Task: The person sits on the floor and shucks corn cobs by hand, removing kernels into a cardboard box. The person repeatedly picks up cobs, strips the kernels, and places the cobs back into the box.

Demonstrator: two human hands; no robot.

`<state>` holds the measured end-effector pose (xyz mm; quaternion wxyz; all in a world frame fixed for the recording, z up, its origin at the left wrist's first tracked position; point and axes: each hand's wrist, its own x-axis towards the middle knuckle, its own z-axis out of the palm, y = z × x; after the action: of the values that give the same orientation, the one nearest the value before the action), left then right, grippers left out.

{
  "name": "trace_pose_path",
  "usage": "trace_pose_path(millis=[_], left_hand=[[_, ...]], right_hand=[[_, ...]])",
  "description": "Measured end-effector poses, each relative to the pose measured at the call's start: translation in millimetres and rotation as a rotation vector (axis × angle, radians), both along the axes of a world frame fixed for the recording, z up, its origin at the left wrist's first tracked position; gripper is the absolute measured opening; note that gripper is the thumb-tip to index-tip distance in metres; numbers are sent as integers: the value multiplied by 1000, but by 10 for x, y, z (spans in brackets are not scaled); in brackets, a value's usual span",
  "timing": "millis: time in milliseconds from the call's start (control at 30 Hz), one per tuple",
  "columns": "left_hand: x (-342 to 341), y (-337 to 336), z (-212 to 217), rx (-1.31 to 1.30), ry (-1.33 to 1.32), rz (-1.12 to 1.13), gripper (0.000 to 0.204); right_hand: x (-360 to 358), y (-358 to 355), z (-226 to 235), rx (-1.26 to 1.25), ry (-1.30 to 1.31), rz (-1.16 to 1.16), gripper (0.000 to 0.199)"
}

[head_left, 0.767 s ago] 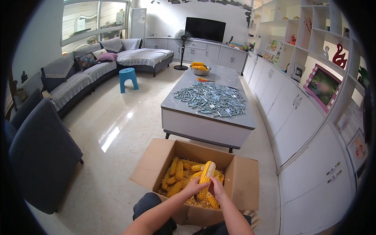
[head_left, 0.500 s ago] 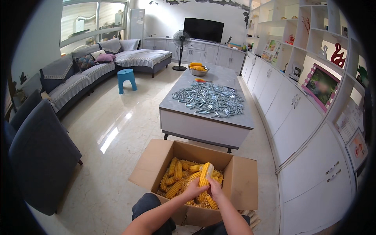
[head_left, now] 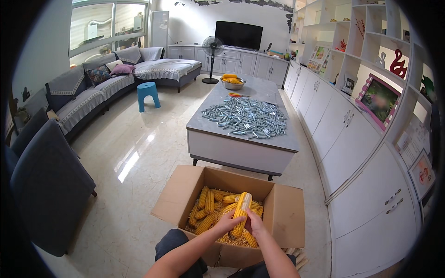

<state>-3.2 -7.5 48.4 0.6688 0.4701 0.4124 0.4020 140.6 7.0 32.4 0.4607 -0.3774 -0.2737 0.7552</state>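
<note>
Both hands hold one yellow ear of corn (head_left: 239,216) upright and slightly tilted over an open cardboard box (head_left: 288,215). My left hand (head_left: 224,224) wraps the ear's lower left side. Against its right side my right hand (head_left: 254,223) presses with closed fingers. A pale strip without kernels shows on the ear's upper right. Below and around the hands, several more yellow ears (head_left: 204,224) lie in the box on a layer of loose kernels. My forearms hide part of the box's near wall.
Beyond the box stands a grey-topped table (head_left: 197,121) with a heap of small silvery-blue cylinders (head_left: 245,116) and a metal bowl (head_left: 232,85) of corn. Pale bare cobs (head_left: 300,258) lie on the floor right of the box. A dark chair (head_left: 51,185) stands left, white cabinets (head_left: 361,194) right.
The ear tilts a little more to the right in my hands, and its pale strip reaches slightly lower. The view has shifted slightly; both hands keep their hold.
</note>
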Motion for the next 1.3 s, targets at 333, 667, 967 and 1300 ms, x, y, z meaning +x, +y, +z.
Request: trace_pose_path(millis=[333, 667, 967, 1300], left_hand=[[69, -141, 114, 177, 170, 74, 55], [-367, 47, 337, -192, 231, -232, 64], [-669, 200, 546, -606, -454, -425, 75], [-117, 231, 312, -58, -207, 186, 46]], right_hand=[[-97, -24, -54, -10, 32, -122, 36], [174, -34, 124, 834, -1278, 2, 59], [195, -199, 347, 840, -1362, 185, 54], [-207, -130, 344, 321, -1122, 60, 61]])
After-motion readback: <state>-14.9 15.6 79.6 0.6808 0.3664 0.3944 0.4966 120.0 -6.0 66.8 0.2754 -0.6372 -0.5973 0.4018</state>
